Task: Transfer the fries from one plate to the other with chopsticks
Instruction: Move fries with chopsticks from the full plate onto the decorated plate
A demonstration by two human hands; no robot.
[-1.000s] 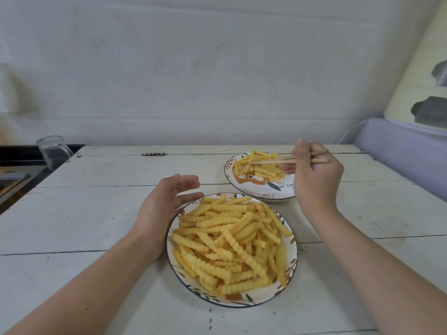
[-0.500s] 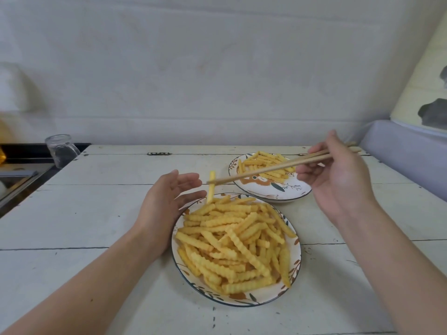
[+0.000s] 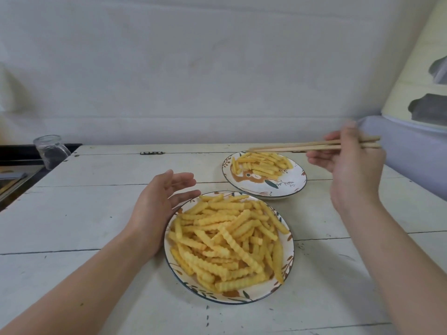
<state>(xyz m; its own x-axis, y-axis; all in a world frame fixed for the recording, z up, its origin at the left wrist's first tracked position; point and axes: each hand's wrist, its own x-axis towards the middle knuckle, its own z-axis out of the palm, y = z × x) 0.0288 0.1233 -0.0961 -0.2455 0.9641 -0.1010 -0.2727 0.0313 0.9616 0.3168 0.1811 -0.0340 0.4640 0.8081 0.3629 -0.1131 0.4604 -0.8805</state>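
Observation:
The near plate is heaped with crinkle-cut fries. My left hand lies against its left rim, fingers straight and spread. The far plate holds a smaller pile of fries on its back half. My right hand hovers to the right of that plate and grips a pair of wooden chopsticks. They lie almost level, and their tips hang just above the far plate's back edge. I see no fry between the tips.
Both plates stand on a white plank table. A glass jar stands at the back left corner, beside a dark counter. A grey-purple surface runs along the right side. A white wall rises behind.
Half a second ago the chopsticks held a fry above the near plate's back rim. They have swung right and up over the far plate, and the fry is gone from the tips. My left hand stayed.

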